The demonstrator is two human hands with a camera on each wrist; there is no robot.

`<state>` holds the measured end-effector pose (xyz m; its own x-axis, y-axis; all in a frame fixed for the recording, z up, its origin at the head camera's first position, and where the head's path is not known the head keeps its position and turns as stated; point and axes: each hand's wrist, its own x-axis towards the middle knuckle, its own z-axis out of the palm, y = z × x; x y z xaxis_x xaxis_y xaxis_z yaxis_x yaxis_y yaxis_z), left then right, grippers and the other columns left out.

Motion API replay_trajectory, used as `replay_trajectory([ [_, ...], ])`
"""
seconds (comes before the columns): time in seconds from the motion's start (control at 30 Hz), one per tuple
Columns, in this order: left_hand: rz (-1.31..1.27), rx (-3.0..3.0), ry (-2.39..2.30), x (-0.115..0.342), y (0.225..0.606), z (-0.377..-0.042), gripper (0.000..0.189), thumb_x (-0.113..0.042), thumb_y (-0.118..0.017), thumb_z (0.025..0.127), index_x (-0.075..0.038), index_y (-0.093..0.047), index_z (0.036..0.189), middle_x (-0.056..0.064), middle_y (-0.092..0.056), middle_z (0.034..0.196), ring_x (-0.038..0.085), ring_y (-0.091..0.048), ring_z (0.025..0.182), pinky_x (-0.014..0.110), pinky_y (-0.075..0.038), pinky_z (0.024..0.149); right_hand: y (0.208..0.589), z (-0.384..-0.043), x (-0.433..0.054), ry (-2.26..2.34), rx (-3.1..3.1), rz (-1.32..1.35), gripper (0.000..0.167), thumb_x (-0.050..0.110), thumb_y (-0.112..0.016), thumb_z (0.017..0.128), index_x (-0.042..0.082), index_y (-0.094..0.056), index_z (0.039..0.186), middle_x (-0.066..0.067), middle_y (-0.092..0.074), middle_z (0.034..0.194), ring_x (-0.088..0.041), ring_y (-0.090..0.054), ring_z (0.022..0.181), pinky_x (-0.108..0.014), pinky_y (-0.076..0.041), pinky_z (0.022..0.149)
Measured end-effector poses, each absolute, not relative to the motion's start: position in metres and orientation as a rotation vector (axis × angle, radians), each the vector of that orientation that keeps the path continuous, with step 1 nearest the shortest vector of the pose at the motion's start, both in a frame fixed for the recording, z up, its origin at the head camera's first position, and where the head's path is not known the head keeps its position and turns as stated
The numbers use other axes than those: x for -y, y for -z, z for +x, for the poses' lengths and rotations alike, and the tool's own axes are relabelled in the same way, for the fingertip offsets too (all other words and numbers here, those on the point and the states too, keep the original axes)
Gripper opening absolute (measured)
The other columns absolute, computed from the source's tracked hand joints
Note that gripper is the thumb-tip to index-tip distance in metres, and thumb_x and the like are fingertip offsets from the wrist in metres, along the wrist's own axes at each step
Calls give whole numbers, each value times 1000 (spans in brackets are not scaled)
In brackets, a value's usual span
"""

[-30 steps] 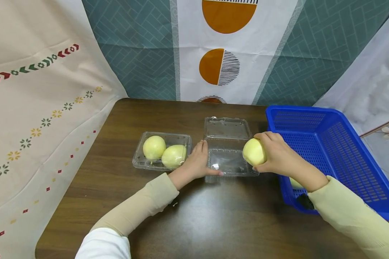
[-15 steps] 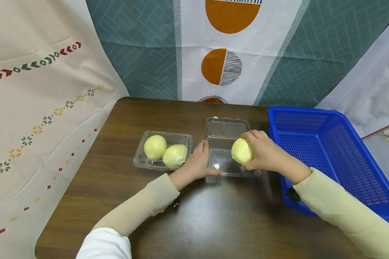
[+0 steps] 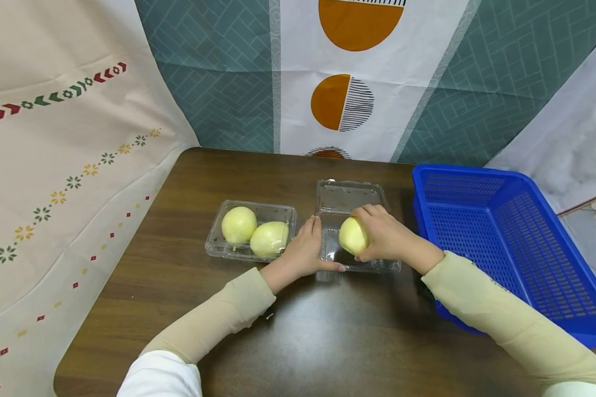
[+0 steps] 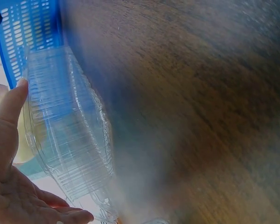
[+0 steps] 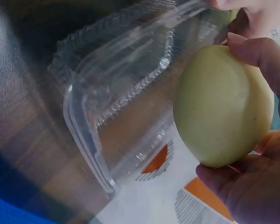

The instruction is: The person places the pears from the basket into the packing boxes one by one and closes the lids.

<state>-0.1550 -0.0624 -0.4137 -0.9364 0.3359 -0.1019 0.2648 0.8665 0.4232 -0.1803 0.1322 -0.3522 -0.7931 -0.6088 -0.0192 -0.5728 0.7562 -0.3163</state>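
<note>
My right hand point(image 3: 383, 234) holds a pale yellow-green fruit point(image 3: 353, 236) over an open clear plastic clamshell box point(image 3: 382, 263). In the right wrist view the fruit point(image 5: 221, 105) looks smooth and egg-shaped, with fingers and thumb point(image 5: 266, 56) gripping its opposite sides. My left hand point(image 3: 304, 252) rests at the box's left side with fingers straight and the thumb spread along the front rim. In the left wrist view, that thumb point(image 4: 14, 102) meets the edge of the clear box point(image 4: 74, 126). The box's lid point(image 3: 350, 196) lies folded back, away from me.
Left of the hands sits another clear box point(image 3: 218, 248) with two similar fruits point(image 3: 239, 224) inside. A blue plastic basket point(image 3: 482, 220) stands at the right of the brown wooden table point(image 3: 298, 342). Patterned cloth point(image 3: 228, 82) hangs behind the table.
My right hand has carried the fruit leftward, from the clamshell's right edge to above its middle. My left hand has stayed at the box's left side.
</note>
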Motion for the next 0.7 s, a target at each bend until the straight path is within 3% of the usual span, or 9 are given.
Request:
replay_trajectory([
  [0.7,484,-2889,-586,63,414,-154,125,-67,-73,66,10,-16,147,28,-23,151,38,-30,139,47,-42,103,384,-194,-115,421,-2707,-1091,76,17,-85,59,-5,-45,120,-19,-54,113,-35,-50,104,-47,-47,86],
])
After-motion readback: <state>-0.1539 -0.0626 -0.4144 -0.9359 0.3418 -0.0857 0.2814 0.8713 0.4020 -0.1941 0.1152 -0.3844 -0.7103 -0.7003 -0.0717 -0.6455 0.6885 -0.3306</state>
